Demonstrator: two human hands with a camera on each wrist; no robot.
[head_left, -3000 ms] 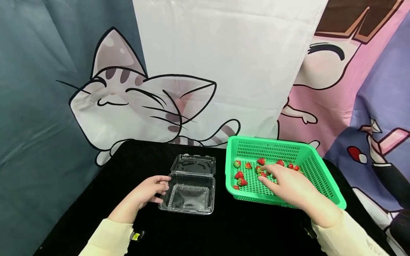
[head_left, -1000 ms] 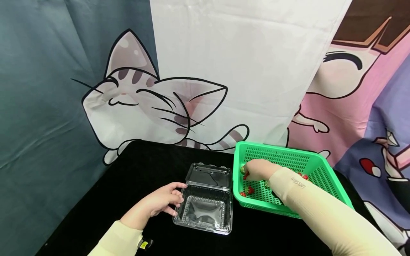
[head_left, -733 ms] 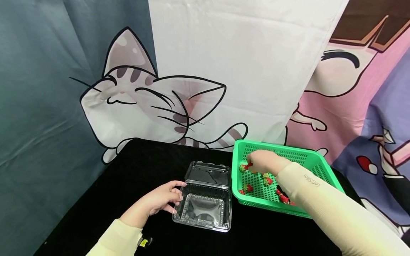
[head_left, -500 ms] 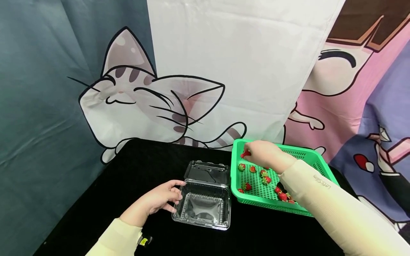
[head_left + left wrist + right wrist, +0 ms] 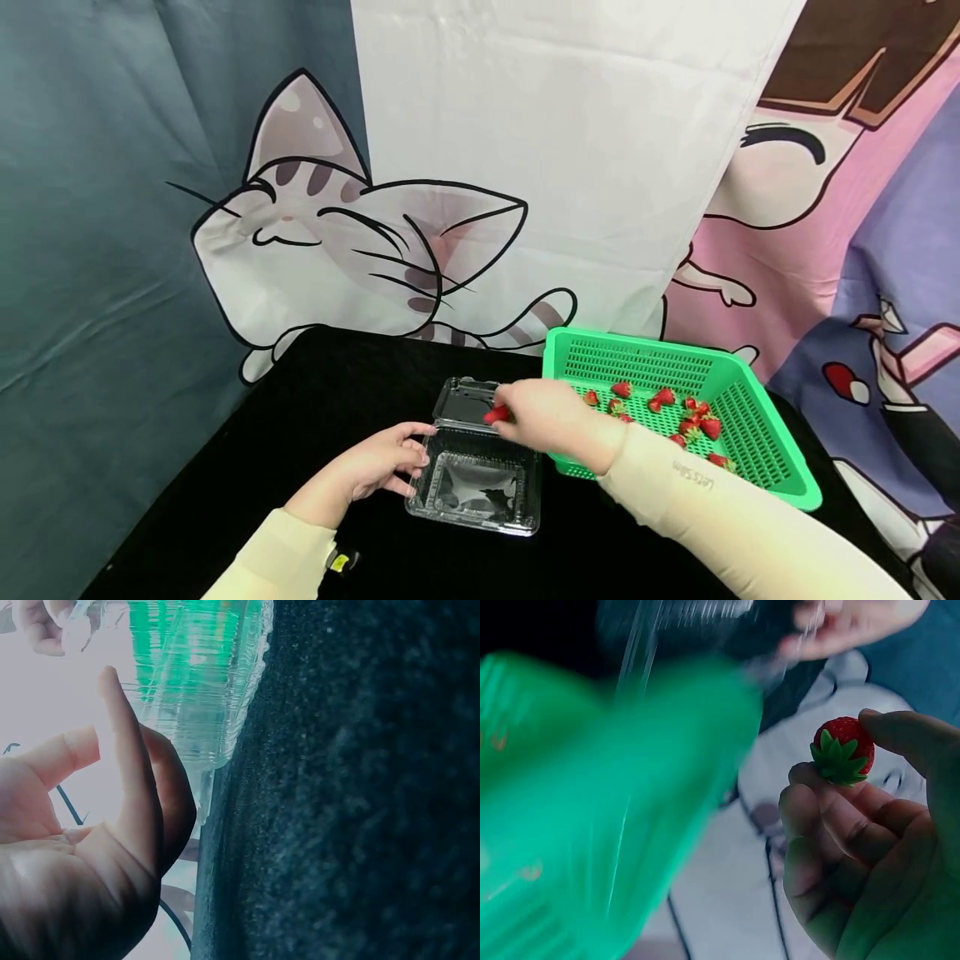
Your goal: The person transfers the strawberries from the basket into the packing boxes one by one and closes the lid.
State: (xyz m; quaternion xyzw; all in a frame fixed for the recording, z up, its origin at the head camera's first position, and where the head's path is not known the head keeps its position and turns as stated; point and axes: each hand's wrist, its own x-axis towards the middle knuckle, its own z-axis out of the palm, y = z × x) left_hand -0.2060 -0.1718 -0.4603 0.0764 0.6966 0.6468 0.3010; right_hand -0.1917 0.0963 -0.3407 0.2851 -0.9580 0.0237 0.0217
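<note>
Swung left, out of the basket (image 5: 780, 450), the right hand (image 5: 558, 417) is now over the box (image 5: 480, 508) with a strawberry (image 5: 495, 414); half a second ago it was above the basket's far left corner. Box and left hand lie much as they did.

Thumb and fingertips of the right hand pinch the strawberry. In the right wrist view its leafy cap is turned towards that camera; from the head, only red shows, sticking out left past the fingers, so its long axis seems to run roughly left to right, cap inward.

What matters most is where the strawberry stands to the box's hollow: it shows over the near right part of the lid (image 5: 457, 407), which lies folded back on the far side. That puts the hollow on the near side of the strawberry, by a short way, with nothing between them but the right hand's own fingers and the hinge edge. How high it hangs cannot be told.

At the box's left wall, the left hand (image 5: 382, 462) rests with relaxed fingers spread along the side; it is the farther hand from the strawberry. Other berries (image 5: 693, 427) lie in the basket to the right, mostly towards its middle and right.
</note>
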